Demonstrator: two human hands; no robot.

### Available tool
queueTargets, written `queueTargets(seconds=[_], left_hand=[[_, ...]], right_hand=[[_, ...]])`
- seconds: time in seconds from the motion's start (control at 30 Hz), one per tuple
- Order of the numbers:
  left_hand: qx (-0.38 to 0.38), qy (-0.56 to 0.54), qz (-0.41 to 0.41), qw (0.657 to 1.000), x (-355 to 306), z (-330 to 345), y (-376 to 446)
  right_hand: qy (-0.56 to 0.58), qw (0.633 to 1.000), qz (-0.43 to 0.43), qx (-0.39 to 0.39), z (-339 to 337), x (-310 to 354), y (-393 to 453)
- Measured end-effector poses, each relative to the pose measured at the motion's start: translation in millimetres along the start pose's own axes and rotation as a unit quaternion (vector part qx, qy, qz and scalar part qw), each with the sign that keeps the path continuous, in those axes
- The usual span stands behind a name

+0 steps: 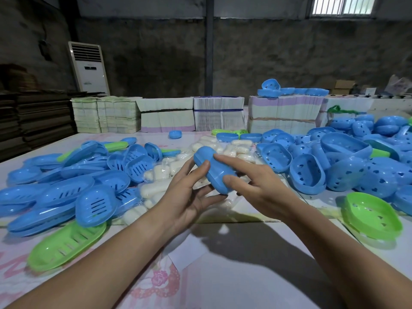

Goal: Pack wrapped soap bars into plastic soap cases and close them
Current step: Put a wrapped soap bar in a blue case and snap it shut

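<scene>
Head view: both hands' grip curls around closed blue soap case (213, 170), left hand (185, 197) beneath, right hand (256, 186) atop.

Dim concrete wall (289, 52), barred window (342, 5)

Dim interior, daylight entering through barred window (342, 5) at upper right. Tabletop (234, 275) brightly lit, with dark forearm shadows cast toward the near edge. Soft glare on blue plastic. Wide-angle bending at frame edges; background murky, slightly soft.
</scene>
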State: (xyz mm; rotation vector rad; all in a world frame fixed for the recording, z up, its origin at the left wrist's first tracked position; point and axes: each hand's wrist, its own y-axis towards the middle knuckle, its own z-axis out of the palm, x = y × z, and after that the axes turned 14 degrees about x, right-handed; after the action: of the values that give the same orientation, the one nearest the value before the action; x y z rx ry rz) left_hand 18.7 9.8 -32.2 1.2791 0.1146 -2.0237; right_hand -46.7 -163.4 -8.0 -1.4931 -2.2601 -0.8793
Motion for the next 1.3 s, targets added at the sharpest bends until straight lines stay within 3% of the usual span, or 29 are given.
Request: queueTargets(seconds=[0.1,0.43,0.7,0.87,1.03,1.2,1.3], left_hand=[[0.003,-0.02,0.009,1.0,-1,0,0],[-0.003,0.045,0.009,0.999,1,7,0],[0.012,0.064,0.027,0.998,0,11,-2],[0.025,0.076,0.029,0.996,1,15,-3],[0.071,0.055,-0.01,0.996,0,16,-1],[-0.049,0.03,0.003,0.998,-7,6,2],[-0.072,0.053,0.018,0.996,-8,-3,3]], right_hand=[[0.021,0.999,-0.018,0.033,3,0,1],[0.167,0.985,0.014,-0.047,8,-4,6],[0.297,0.954,0.013,-0.032,3,-1,4],[0.288,0.957,0.021,-0.003,9,7,4],[0.187,0.978,0.078,-0.052,-3,13,1],[0.087,0.981,0.145,-0.1,-38,4,-21],[-0.001,0.969,0.21,-0.128,-73,-10,-53]])
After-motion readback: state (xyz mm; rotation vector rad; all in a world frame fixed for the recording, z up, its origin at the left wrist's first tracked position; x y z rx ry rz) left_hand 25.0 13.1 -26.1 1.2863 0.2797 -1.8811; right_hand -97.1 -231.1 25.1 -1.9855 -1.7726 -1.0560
